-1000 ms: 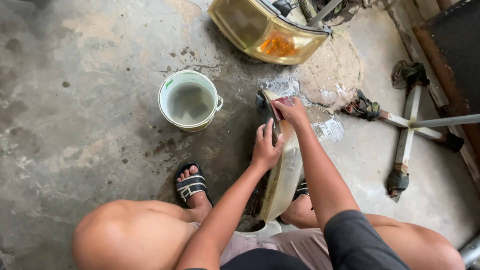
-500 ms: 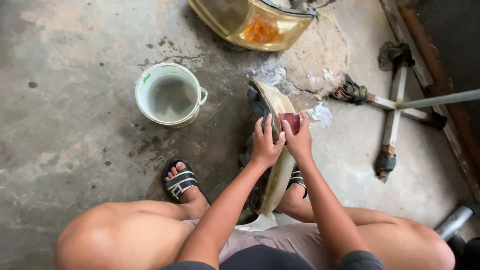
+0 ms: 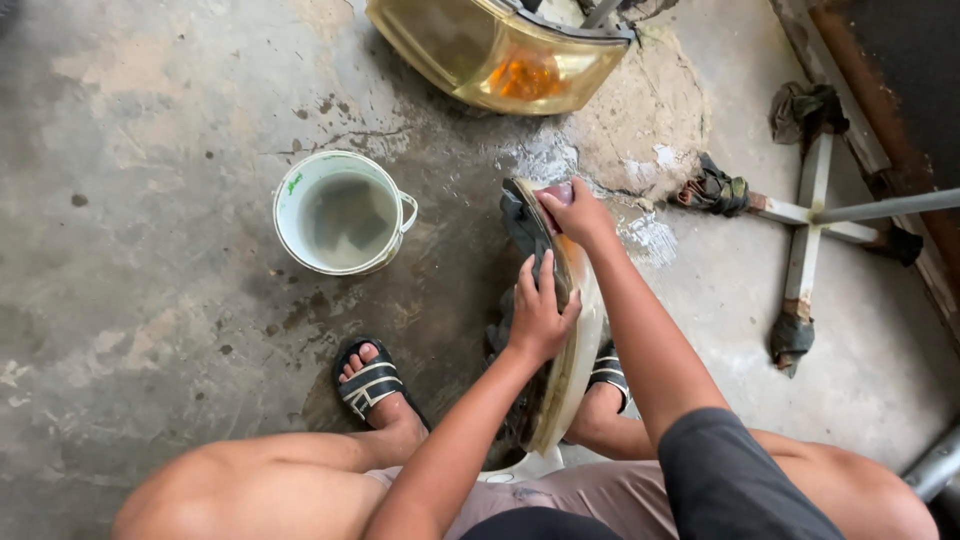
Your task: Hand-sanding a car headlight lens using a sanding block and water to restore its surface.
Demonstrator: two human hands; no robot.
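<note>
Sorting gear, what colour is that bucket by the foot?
White bucket, a green smear on its rim; head view.
</note>
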